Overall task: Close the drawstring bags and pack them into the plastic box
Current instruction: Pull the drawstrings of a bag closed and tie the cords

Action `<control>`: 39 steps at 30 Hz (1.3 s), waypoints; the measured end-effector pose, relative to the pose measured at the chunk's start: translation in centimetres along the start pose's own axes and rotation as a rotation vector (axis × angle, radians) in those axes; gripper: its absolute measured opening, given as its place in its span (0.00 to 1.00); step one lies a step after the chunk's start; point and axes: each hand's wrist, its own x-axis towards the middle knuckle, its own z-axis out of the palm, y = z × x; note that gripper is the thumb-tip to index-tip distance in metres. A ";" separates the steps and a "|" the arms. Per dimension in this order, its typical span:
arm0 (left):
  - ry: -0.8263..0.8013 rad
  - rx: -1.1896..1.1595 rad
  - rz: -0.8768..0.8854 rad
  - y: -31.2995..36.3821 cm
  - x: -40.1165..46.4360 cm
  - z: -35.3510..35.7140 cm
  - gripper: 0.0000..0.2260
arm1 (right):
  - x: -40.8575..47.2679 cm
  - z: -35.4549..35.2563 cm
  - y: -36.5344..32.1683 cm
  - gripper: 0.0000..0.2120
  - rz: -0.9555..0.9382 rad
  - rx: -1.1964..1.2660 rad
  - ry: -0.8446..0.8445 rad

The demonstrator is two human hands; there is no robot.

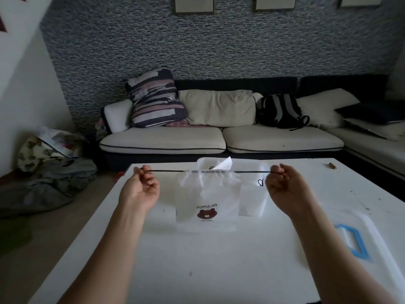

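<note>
Left hand (140, 185) and right hand (282, 183) pinch opposite cord (166, 171) ends, horizontal mid-frame; bag (207, 194) hangs centred between them, box (359, 238) lower right, nearer the right.

A white table (197, 260) carries flat translucent bags (252, 200), a blue-handled plastic box (355, 235) and a small brown cylinder (331, 165).

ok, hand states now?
Left hand: pinching the bag's cord.
Right hand: pinching the cord's other end.
</note>
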 end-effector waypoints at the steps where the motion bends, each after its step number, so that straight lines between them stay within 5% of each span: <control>1: 0.026 0.026 0.062 0.9 0.2 -0.3 0.12 | 0.1 -0.4 -0.6 0.13 -0.047 0.001 0.080; 7: 0.179 0.101 0.224 3.6 0.4 -2.1 0.10 | 0.5 -2.0 -2.4 0.14 -0.182 -0.085 0.316; 13: 0.138 0.268 0.312 -0.8 -0.5 1.0 0.13 | 0.3 -0.6 -1.1 0.12 -0.255 -0.393 0.289; 20: 0.232 0.026 0.324 2.4 -0.4 0.3 0.09 | -0.6 0.0 -2.1 0.17 -0.194 -0.027 0.174; 27: -0.078 0.272 0.238 -4.1 -3.8 4.3 0.07 | -2.0 2.1 0.0 0.12 -0.173 -0.312 -0.019; 31: -0.200 0.655 0.332 -7.5 -6.6 5.4 0.09 | -3.5 3.6 0.8 0.09 -0.180 -0.539 -0.223; 33: -0.238 0.779 0.368 -8.7 -7.5 5.8 0.09 | -4.0 4.2 1.4 0.08 -0.236 -0.705 -0.256; 37: -0.205 0.745 0.307 -10.1 -8.6 6.5 0.08 | -4.5 5.1 3.0 0.20 -0.279 -0.816 -0.334; 39: -0.183 0.753 0.250 -10.4 -8.7 6.4 0.06 | -4.7 5.4 3.8 0.17 -0.275 -0.849 -0.381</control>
